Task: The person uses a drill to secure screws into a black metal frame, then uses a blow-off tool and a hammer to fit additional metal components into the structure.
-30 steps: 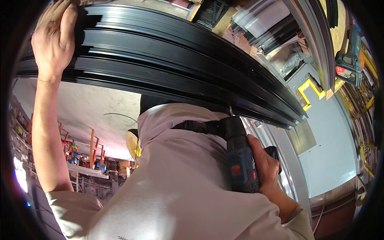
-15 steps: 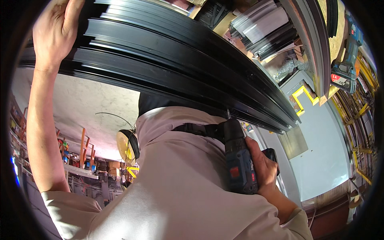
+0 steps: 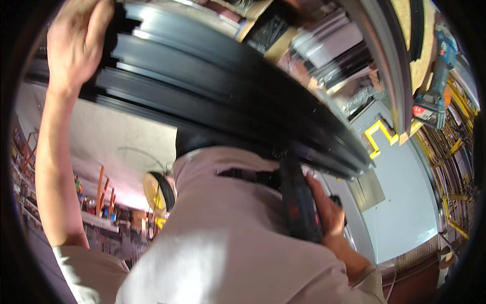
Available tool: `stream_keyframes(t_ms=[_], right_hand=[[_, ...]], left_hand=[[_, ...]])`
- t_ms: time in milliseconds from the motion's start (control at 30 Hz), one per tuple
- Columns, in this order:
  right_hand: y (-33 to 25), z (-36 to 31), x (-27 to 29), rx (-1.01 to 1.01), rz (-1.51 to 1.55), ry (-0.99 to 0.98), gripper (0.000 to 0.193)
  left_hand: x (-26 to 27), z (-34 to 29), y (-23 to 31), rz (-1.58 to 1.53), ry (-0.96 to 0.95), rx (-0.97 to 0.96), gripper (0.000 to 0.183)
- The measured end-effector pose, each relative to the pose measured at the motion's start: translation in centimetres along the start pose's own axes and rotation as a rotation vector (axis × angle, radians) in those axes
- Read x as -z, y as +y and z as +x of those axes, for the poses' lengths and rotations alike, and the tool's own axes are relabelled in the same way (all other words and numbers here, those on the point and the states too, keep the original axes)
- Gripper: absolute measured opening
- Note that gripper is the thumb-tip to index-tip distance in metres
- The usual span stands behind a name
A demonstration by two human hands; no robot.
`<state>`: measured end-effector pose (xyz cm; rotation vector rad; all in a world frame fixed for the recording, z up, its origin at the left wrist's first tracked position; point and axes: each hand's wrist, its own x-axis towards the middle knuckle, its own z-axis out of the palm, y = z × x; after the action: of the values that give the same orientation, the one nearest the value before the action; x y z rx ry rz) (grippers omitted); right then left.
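Long black ribbed profiles [image 3: 212,86] lie side by side, slanting from upper left to the right of centre. My left hand [image 3: 78,45] rests on them at the upper left, thumb and visible fingers stretched out; the fingertips run past the picture's edge. My right hand [image 3: 326,210] is wrapped round the grip of a dark cordless drill [image 3: 301,202], held close against my shirt. The drill's front end points at the near edge of the profiles. Blur hides the bit, so I cannot tell whether it touches them.
Another blue cordless power tool [image 3: 438,76] lies at the far right. Below it are a pale grey-blue panel [image 3: 405,202] and a yellow angular piece [image 3: 377,137]. Stacked dark and grey strips [image 3: 329,45] stand beyond the profiles. A round spool-like thing [image 3: 157,190] is at my left.
The view has shifted and blurred. My right hand and the drill appear slightly further left, and the drill has turned more upright. The left hand stays on the profiles.
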<state>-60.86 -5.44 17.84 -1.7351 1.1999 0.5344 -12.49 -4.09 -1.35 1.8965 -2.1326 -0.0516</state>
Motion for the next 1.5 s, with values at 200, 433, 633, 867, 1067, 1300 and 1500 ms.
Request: stream_keyframes(t_ms=[200,433,633,867,1067,1300,1500], right_hand=[[-0.6,-5.5,1.7,-0.166,0.366,0.028,0.081],[3.3,-9.9,4.6,0.011,0.668,0.584,0.068],[8.5,-7.0,15.0,0.433,0.681,1.212,0.052],[18.7,6.1,29.2,0.749,0.78,1.412,0.05],[23.9,15.0,30.7,0.386,0.613,1.513,0.047],[28.1,18.3,30.1,0.695,0.81,1.263,0.045],[26.1,13.1,28.6,0.404,0.713,1.249,0.048]], left_hand=[[1.5,1.7,3.0,-0.009,-0.036,0.118,0.022],[1.8,2.3,5.2,-0.038,-0.1,0.115,0.018],[2.4,3.2,5.1,0.009,-0.091,0.124,0.019],[2.0,4.0,5.3,-0.005,-0.126,0.143,0.02],[3.2,4.2,5.2,0.049,-0.105,0.134,0.02],[3.2,3.0,5.0,0.015,-0.157,0.078,0.022],[2.7,3.7,4.9,-0.022,-0.132,0.09,0.021]])
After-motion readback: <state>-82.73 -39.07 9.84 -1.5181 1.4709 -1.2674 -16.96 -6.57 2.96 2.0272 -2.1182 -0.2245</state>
